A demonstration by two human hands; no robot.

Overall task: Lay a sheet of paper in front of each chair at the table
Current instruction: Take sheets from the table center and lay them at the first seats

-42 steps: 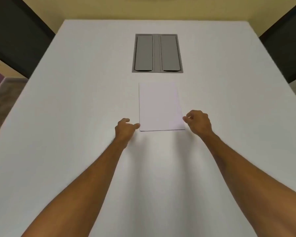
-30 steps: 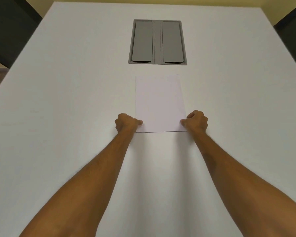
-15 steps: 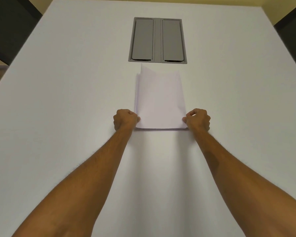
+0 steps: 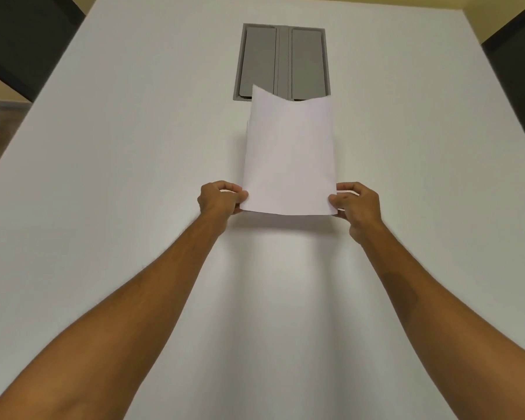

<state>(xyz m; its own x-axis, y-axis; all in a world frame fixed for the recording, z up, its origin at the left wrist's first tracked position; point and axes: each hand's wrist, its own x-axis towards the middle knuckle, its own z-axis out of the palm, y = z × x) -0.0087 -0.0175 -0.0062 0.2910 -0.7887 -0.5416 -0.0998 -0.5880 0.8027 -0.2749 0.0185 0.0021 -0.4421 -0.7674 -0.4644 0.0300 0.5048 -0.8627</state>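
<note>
I pinch the paper (image 4: 290, 159) at its 2 near corners, left hand (image 4: 220, 197) and right hand (image 4: 356, 203), lifted off the table (image 4: 119, 177); next I carry it to a chair.

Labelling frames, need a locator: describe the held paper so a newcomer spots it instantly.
Start at the white table and find the grey hatch sunk into its middle. Just in front of it, the sheet of paper is pinched at its near corners by the left hand and right hand. It alone is lifted and curled, overlapping the hatch's near edge.
</note>
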